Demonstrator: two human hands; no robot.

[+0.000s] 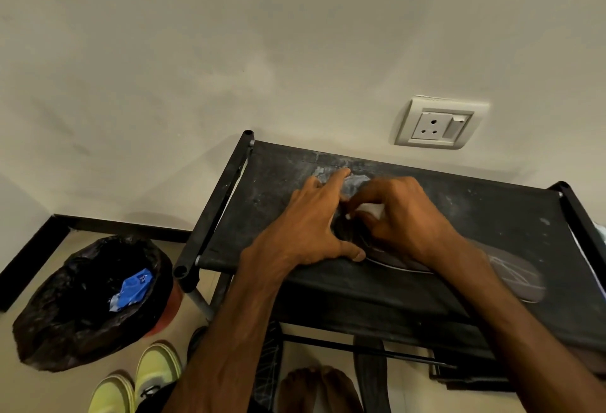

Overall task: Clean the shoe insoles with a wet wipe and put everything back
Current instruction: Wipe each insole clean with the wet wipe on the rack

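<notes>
Head view: left hand (308, 225), fingers (337, 176) spread, presses the insole (518, 281) while right hand (406, 215) pinches the wet wipe (372, 209).

Forearms (229, 330) are showing bare down to the left hand (308, 225) and right hand (406, 215); a bare foot (314, 386) is showing beneath the shoe rack (485, 212).

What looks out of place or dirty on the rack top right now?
The rack top has a pale, chalky smear near its back edge, just beyond the left hand, and light specks scattered towards the right. The insole lies flat on it. Nothing looks spilled or broken.
</notes>
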